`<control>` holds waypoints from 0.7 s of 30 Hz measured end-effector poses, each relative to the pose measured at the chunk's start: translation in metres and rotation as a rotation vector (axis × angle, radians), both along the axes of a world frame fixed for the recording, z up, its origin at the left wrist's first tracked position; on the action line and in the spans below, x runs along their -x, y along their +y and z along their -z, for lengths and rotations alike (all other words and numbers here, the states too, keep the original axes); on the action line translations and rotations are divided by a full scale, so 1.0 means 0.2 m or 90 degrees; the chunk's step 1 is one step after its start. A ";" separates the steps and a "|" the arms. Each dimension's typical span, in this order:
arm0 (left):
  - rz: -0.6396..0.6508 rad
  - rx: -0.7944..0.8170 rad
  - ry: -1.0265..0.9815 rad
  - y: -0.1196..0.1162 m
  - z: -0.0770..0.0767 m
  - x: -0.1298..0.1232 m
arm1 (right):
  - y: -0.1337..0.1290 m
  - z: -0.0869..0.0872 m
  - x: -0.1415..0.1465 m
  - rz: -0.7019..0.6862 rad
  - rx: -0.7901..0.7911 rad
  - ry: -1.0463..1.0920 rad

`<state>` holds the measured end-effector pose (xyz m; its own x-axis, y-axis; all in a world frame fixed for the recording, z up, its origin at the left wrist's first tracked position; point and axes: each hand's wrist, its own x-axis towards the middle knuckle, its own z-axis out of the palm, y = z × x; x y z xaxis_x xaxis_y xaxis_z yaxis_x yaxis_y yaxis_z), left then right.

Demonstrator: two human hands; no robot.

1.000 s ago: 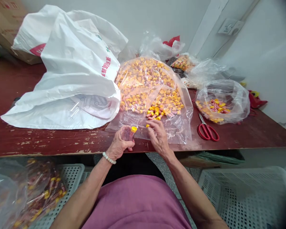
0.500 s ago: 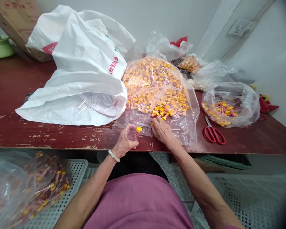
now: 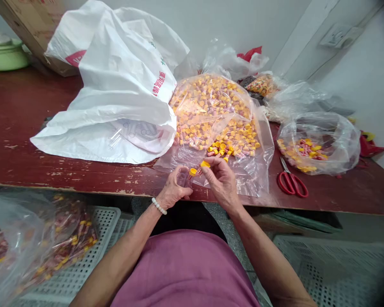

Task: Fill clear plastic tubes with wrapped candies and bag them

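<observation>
My left hand (image 3: 174,187), with a pale bead bracelet at the wrist, is closed around clear plastic tubes (image 3: 183,177); their number is hard to tell. A yellow cap (image 3: 193,172) shows at the mouth of one tube. Close to its right, my right hand (image 3: 223,183) pinches a small yellow-capped piece (image 3: 205,164) with a pink-red patterned body. Just beyond the hands lies a large clear bag (image 3: 265,170) full of similar yellow-capped pieces (image 3: 222,146), some exposed at its opening.
Left on the worn red table (image 3: 13,140) lies a white woven sack (image 3: 115,85) with clear tubes at its mouth. Red-handled scissors (image 3: 292,184) and a smaller clear bag (image 3: 342,145) are at right. Below stand white crates (image 3: 107,221), the left one holding bagged filled tubes (image 3: 73,238).
My right hand has come back from the bag's opening toward my left hand, now with a yellow-capped piece in its fingertips. My left hand keeps its hold; the view has shifted slightly.
</observation>
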<state>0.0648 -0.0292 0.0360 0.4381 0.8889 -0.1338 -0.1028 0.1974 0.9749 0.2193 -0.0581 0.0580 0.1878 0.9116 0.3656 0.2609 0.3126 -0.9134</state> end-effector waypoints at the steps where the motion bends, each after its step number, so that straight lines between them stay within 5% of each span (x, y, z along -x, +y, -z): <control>1: 0.003 -0.003 0.002 0.00 0.00 0.00 | -0.02 -0.01 0.03 -0.004 0.001 -0.010; 7: 0.019 -0.042 0.036 0.00 0.01 0.01 | -0.05 -0.01 0.05 -0.004 -0.070 -0.215; 13: 0.042 -0.071 0.039 0.00 -0.01 0.00 | -0.03 -0.02 0.03 -0.020 -0.119 -0.276; 21: -0.046 -0.043 -0.018 0.02 0.01 0.04 | -0.08 0.01 0.08 -0.072 -0.110 -0.399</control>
